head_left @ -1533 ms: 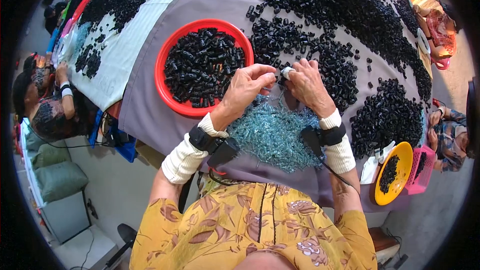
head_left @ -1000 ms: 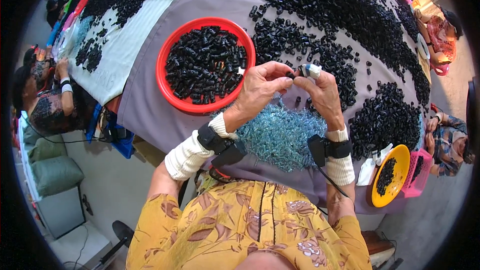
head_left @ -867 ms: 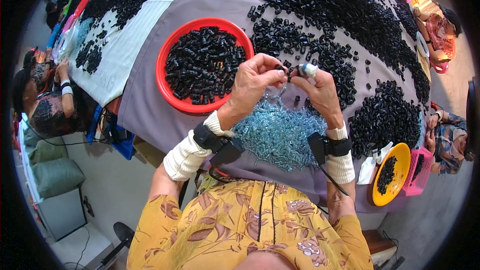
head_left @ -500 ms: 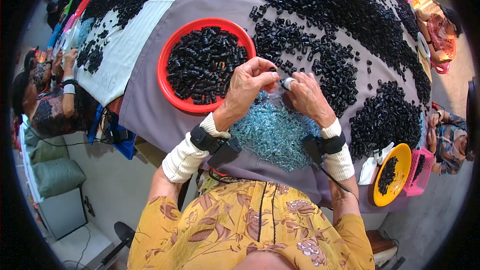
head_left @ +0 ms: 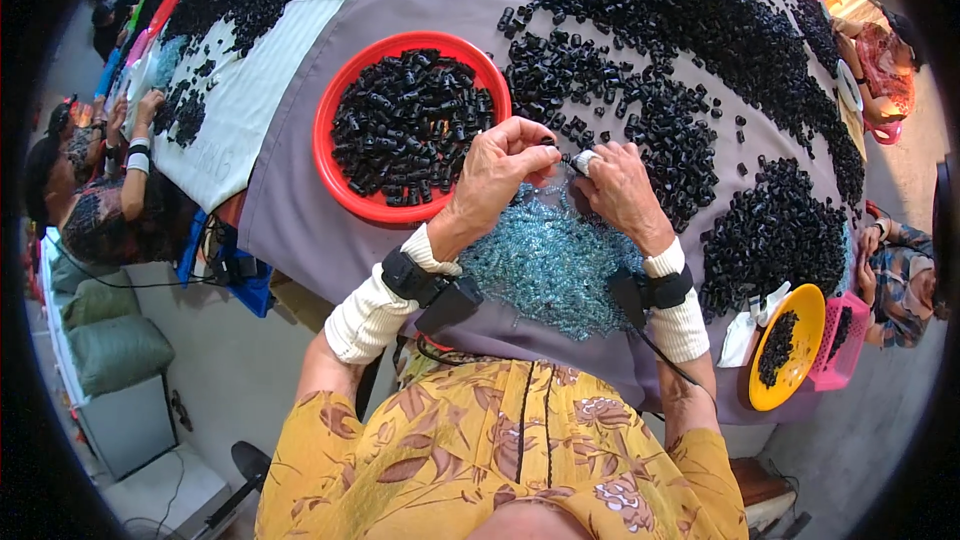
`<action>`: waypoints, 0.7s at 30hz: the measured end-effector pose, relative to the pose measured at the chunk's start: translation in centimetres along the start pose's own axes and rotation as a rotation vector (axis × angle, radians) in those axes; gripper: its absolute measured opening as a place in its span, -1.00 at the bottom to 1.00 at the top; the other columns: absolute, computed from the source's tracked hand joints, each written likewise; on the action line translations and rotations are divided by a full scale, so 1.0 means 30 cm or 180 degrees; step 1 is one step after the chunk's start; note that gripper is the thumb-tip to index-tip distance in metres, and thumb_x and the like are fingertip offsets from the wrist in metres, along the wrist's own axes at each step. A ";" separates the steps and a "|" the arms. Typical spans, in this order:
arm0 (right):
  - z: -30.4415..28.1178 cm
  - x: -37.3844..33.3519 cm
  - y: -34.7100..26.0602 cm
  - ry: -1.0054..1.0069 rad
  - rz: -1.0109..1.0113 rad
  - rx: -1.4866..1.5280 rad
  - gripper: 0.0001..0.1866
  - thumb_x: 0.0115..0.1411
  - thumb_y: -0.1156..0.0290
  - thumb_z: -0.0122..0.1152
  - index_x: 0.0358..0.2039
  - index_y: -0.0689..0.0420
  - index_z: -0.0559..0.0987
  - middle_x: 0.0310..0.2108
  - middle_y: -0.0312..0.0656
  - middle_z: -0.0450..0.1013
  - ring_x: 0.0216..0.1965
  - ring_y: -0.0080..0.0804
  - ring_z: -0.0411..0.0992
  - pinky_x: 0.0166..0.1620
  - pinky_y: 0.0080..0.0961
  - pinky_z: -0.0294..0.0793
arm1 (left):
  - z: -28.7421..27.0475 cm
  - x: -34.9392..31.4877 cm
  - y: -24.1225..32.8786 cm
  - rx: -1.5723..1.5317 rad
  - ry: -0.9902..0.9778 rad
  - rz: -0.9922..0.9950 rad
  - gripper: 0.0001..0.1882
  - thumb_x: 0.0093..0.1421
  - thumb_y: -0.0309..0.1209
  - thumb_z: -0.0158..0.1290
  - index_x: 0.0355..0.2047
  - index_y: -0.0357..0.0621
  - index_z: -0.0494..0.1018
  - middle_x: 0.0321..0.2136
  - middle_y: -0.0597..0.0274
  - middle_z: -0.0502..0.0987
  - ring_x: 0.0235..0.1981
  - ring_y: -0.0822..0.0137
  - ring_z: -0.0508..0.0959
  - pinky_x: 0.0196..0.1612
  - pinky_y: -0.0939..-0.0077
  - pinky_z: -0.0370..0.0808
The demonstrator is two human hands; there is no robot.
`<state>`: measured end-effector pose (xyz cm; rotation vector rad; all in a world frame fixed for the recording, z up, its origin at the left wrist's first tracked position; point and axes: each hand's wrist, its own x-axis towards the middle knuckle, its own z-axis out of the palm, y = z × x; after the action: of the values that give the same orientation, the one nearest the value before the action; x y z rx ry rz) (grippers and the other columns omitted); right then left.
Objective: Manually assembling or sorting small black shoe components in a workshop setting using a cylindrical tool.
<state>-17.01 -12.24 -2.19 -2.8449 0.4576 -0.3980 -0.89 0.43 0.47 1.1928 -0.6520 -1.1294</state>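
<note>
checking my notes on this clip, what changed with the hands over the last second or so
About a second ago both hands were lifted above the heap of pale blue pieces, pinching small parts together. Now the left hand and right hand have come back down to the heap's far edge, fingertips still meeting on a small black part. The red tray, black piles and yellow bowl stayed put.
</note>
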 end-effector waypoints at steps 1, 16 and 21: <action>0.006 0.001 0.001 0.0068 -0.0104 -0.0075 -0.84 -0.06 0.38 0.24 -0.50 0.18 0.49 -0.45 -0.15 0.41 -0.32 -0.18 0.37 -0.21 -0.29 0.28 | -0.002 0.000 0.000 0.0007 -0.0004 -0.0001 -0.79 0.15 -0.46 0.09 -0.22 -0.27 0.41 -0.41 0.20 0.56 -0.44 0.49 0.53 -0.35 0.61 0.51; -0.007 0.005 0.000 0.0018 -0.0028 0.0011 -0.85 -0.03 0.39 0.22 -0.54 0.18 0.48 -0.48 -0.16 0.41 -0.34 -0.23 0.37 -0.23 -0.30 0.26 | 0.003 0.001 -0.015 0.0117 -0.0068 -0.0089 -0.79 0.14 -0.47 0.09 -0.21 -0.27 0.42 -0.38 0.25 0.56 -0.42 0.52 0.54 -0.37 0.64 0.51; -0.015 -0.015 0.012 0.0017 0.0216 0.0209 -0.84 -0.02 0.38 0.22 -0.55 0.17 0.46 -0.50 -0.16 0.40 -0.37 -0.22 0.36 -0.25 -0.29 0.25 | 0.002 0.001 -0.021 0.0099 -0.0090 -0.0130 -0.80 0.15 -0.47 0.09 -0.22 -0.27 0.41 -0.38 0.23 0.56 -0.40 0.50 0.55 -0.35 0.62 0.52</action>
<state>-17.66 -12.50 -1.97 -2.7573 0.5305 -0.4002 -1.14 0.40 -0.11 1.2234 -0.6714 -1.1759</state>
